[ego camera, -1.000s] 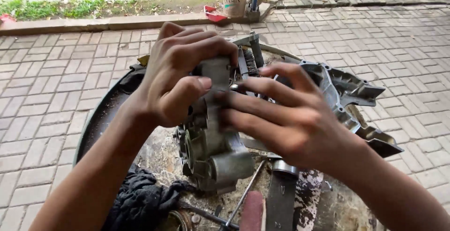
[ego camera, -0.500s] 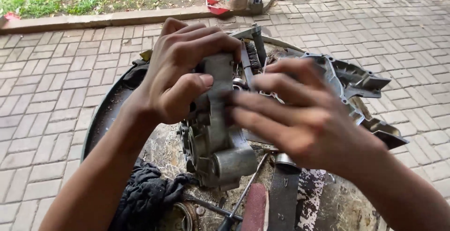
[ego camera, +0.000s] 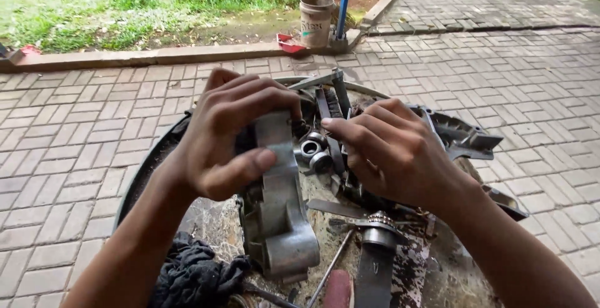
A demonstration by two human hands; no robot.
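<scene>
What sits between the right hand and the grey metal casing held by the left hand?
In the head view, two small round metal bearings lie between the right hand and the grey metal casing, which the left hand grips.

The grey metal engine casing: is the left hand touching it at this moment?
Touching. The head view shows the left hand wrapped around the top of the grey metal casing, thumb pressed on its front.
</scene>
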